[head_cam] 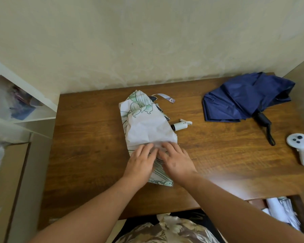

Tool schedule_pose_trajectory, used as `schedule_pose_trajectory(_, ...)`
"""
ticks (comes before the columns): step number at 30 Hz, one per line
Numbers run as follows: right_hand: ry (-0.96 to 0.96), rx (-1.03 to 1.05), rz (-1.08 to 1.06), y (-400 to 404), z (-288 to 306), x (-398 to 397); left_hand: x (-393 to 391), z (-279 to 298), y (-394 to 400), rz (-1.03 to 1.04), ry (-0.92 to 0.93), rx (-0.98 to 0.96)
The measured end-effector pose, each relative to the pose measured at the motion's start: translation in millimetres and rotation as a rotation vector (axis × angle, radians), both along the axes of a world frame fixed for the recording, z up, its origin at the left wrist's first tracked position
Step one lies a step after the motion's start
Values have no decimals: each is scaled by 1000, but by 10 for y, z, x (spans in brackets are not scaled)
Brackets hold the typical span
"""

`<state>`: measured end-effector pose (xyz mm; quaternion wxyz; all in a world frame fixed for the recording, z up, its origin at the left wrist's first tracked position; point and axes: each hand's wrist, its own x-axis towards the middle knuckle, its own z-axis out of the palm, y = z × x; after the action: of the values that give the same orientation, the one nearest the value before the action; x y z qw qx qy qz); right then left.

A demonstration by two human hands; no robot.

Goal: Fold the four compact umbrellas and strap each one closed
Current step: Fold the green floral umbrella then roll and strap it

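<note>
Resting on the table point(88, 141), near its middle, the floral umbrella point(147, 127) is shown collapsed but not yet rolled. Its white canopy, printed with green leaves, is spread flat, and its white handle point(181, 126) projects to the right. The fabric is judged light, soft and slippery, prone to springing apart, so it is best gathered along the ribs and rolled tightly toward the strap point(163, 97), which is seen lying loose at the far end with its snap exposed. The blue umbrella point(244, 99) is left slumped at the far right, unstrapped, well apart from the first. The left hand point(140, 162) and right hand point(175, 160) are laid side by side on the near part of the canopy, fingers extended and pressing the cloth flat; nothing is grasped.
</note>
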<state>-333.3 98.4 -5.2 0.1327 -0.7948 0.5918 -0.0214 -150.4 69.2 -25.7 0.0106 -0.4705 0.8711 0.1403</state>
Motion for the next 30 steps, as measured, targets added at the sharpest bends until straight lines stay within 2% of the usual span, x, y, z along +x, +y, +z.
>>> schedule_pose_trajectory(3, 159, 315, 49, -119, -81, -104, 66, -130, -73, -111, -263, 149)
schedule_pose_trajectory(6, 299, 434, 58, -57, -232, -265, 254, -196, -68, -201, -383, 144)
schedule_pose_trajectory(11, 364, 442, 2, 183, -387, -635, 830, -408, 98, -272, -345, 88)
schedule_pose_trajectory(16, 361, 492, -27, 183, -403, -695, 1270, -414, 317, -204, -314, 158)
schedule_pose_trajectory(18, 354, 511, -28, 151, -387, -681, 1218, -284, 269, -105, -224, 270)
schedule_pose_trajectory(20, 350, 537, -28, 133, -366, -689, 1061, -101, 129, 87, -56, 333)
schedule_pose_trajectory(24, 350, 574, -25, 99, -321, -683, 641, 281, -356, 804, 371, 251)
schedule_pose_trajectory(27, 337, 597, -32, 87, -314, -673, 408, 475, -704, 1137, 686, 533)
schedule_pose_trajectory(29, 327, 603, -30, 86, -295, -668, 322, 548, -818, 1210, 800, 775)
schedule_pose_trajectory(30, 319, 613, -29, 77, -289, -670, 311, 549, -830, 1214, 814, 837)
